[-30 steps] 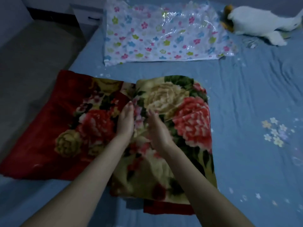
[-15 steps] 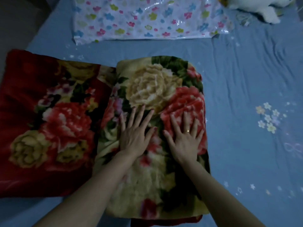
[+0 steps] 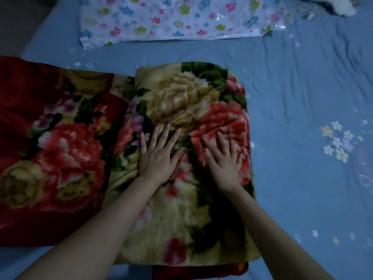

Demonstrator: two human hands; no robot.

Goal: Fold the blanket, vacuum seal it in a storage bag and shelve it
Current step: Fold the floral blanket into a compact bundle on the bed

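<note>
Both hands have barely shifted since half a second ago, staying flat on the blanket (image 3: 181, 150). Left hand (image 3: 159, 158) and right hand (image 3: 226, 160) lie spread, fingers straight, pinching nothing. Pressing evenly outward would flatten the folded half best. It lies directly beneath both palms, on the bed (image 3: 302, 98), well short of the bag (image 3: 181, 17).

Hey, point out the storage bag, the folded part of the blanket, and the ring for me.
storage bag (image 3: 181, 19), head view, on its flowered plastic face, mid-bag.
blanket (image 3: 181, 102), head view, on the yellow flower of the folded-over section.
ring (image 3: 227, 153), head view, on the gold band on a finger of the right hand (image 3: 226, 164).
</note>
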